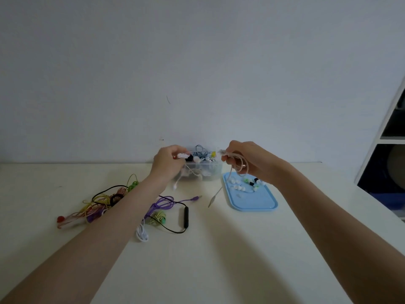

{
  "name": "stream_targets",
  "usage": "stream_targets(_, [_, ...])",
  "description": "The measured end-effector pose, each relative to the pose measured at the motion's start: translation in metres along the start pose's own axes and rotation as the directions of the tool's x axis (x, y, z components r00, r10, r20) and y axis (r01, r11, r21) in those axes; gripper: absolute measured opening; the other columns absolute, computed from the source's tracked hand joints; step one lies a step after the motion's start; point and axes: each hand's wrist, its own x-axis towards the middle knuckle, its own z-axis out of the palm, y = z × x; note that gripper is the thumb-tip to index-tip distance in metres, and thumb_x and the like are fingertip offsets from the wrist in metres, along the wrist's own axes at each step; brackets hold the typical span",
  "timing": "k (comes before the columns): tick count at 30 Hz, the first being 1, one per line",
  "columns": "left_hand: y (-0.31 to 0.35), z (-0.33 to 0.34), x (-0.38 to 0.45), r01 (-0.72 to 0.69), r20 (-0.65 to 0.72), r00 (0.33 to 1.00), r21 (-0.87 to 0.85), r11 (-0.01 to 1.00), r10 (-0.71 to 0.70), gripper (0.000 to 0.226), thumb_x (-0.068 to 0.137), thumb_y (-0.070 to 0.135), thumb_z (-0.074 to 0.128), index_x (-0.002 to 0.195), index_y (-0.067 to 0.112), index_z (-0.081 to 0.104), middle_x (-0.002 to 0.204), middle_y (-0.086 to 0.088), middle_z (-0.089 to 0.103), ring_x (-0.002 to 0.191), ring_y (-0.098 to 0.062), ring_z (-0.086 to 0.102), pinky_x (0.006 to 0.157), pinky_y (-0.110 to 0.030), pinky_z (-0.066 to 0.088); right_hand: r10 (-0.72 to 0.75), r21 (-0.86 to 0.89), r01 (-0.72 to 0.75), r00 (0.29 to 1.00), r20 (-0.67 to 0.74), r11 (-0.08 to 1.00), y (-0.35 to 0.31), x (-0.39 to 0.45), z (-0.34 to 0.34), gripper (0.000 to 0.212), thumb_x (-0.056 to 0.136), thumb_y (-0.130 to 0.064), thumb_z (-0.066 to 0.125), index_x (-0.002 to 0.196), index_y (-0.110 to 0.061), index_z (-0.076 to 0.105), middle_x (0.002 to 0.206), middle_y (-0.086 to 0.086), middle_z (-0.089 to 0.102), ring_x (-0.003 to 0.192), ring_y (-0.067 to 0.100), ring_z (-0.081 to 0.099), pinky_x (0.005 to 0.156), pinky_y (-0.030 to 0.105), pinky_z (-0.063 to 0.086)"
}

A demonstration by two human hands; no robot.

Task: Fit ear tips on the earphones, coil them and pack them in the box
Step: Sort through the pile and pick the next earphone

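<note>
- Holding a loosely coiled beige earphone cable (237,166), the right hand (247,163) has its fingers curled round the loops; the cable's plug end (211,201) dangles above the table (219,249).
- Left hand (167,162) pinches a white earbud (183,155) just above the clear plastic box (203,170), which holds packed earphones.
- Blue tray (260,200) with loose ear tips (241,186) lies just right of the box.
- Tangled coloured earphones (103,205) lie under the left forearm.

The hands (168,161) hide much of the clear box (210,172).
</note>
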Motion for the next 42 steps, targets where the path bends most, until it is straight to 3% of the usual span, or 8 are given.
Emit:
stream_targets(3, [-0.003, 0.002, -0.005, -0.084, 0.146, 0.988, 0.186, 0.979, 0.057, 0.014, 0.085, 0.009, 0.06, 0.088, 0.019, 0.069, 0.089, 0.0, 0.061, 0.077, -0.012, 0.054, 0.061, -0.014, 0.041, 0.012, -0.031, -0.014, 0.998, -0.06, 0.999, 0.006, 0.002, 0.002, 0.028, 0.09, -0.016, 0.043, 0.073, -0.007, 0.064, 0.063, 0.002, 0.049, 0.051, 0.011, 0.036, 0.051, 0.022, 0.03])
stream_targets(8, [-0.017, 0.0, -0.005, -0.07, 0.343, 0.937, 0.362, 0.93, -0.063, 0.02, 0.082, 0.008, 0.058, 0.08, 0.025, 0.068, 0.097, -0.001, 0.068, 0.099, -0.018, 0.061, 0.085, -0.029, 0.044, 0.027, 0.217, -0.016, 0.998, -0.05, 0.976, 0.015, 0.0, 0.002, 0.023, 0.09, -0.016, 0.045, 0.079, -0.006, 0.062, 0.067, 0.001, 0.052, 0.054, 0.011, 0.038, 0.05, 0.02, 0.032])
stream_targets(14, [-0.023, -0.001, -0.001, -0.123, 0.369, 0.922, 0.568, 0.814, -0.118, 0.029, 0.08, 0.023, 0.061, 0.108, 0.03, 0.061, 0.12, 0.004, 0.058, 0.114, -0.022, 0.054, 0.101, -0.039, 0.039, 0.039, 0.428, -0.006, 0.997, -0.068, 0.904, 0.017, -0.005, -0.011, 0.02, 0.088, -0.017, 0.045, 0.072, -0.013, 0.054, 0.072, 0.0, 0.056, 0.054, 0.01, 0.038, 0.053, 0.021, 0.03])
stream_targets(19, [0.004, 0.021, -0.016, -0.24, 0.442, 0.87, -0.006, 0.971, 0.218, 0.057, 0.075, 0.025, 0.072, 0.126, 0.023, 0.048, 0.129, 0.003, 0.052, 0.114, -0.013, 0.054, 0.092, -0.028, 0.047, 0.089, 0.388, -0.079, 0.996, -0.008, 0.918, 0.03, -0.003, -0.01, 0.021, 0.088, -0.017, 0.045, 0.073, -0.009, 0.058, 0.07, 0.001, 0.054, 0.05, 0.009, 0.039, 0.05, 0.02, 0.03])
stream_targets(23, [0.025, 0.035, -0.029, -0.257, 0.277, 0.912, -0.187, 0.948, 0.302, 0.028, 0.084, 0.013, 0.066, 0.107, 0.026, 0.057, 0.098, -0.002, 0.065, 0.078, -0.01, 0.064, 0.072, -0.021, 0.053, 0.089, 0.467, -0.104, 0.995, 0.054, 0.878, 0.035, -0.001, -0.002, 0.017, 0.089, -0.011, 0.044, 0.077, -0.006, 0.055, 0.07, 0.005, 0.055, 0.047, 0.01, 0.043, 0.04, 0.018, 0.032])
stream_targets(30, [0.02, 0.033, -0.024, -0.246, 0.068, 0.965, -0.095, 0.965, 0.253, 0.014, 0.086, 0.01, 0.063, 0.099, 0.012, 0.064, 0.07, 0.001, 0.063, 0.046, 0.001, 0.059, 0.051, -0.014, 0.05, 0.154, 0.073, -0.163, 0.981, 0.116, 0.984, 0.046, 0.0, -0.002, 0.019, 0.091, -0.017, 0.055, 0.091, -0.002, 0.067, 0.069, 0.003, 0.06, 0.053, 0.009, 0.047, 0.048, 0.016, 0.04])
stream_targets(36, [0.004, 0.046, -0.023, -0.267, 0.172, 0.956, 0.169, 0.949, 0.239, 0.019, 0.083, 0.015, 0.065, 0.099, 0.015, 0.054, 0.076, -0.003, 0.065, 0.056, -0.013, 0.061, 0.056, -0.023, 0.044, -0.086, -0.421, -0.057, 0.946, -0.314, 0.905, 0.065, 0.021, -0.01, 0.015, 0.086, -0.013, 0.059, 0.086, -0.003, 0.071, 0.076, 0.006, 0.061, 0.057, 0.011, 0.048, 0.05, 0.016, 0.037])
stream_targets(42, [-0.001, 0.059, -0.018, -0.323, 0.217, 0.94, 0.311, 0.894, 0.264, 0.019, 0.084, 0.021, 0.065, 0.092, 0.016, 0.048, 0.071, -0.001, 0.057, 0.056, -0.008, 0.043, 0.053, -0.026, 0.035, -0.186, -0.626, -0.172, 0.866, -0.463, 0.761, 0.099, 0.024, -0.024, 0.021, 0.087, -0.01, 0.051, 0.087, -0.002, 0.07, 0.091, 0.015, 0.069, 0.086, 0.029, 0.06, 0.072, 0.03, 0.044])
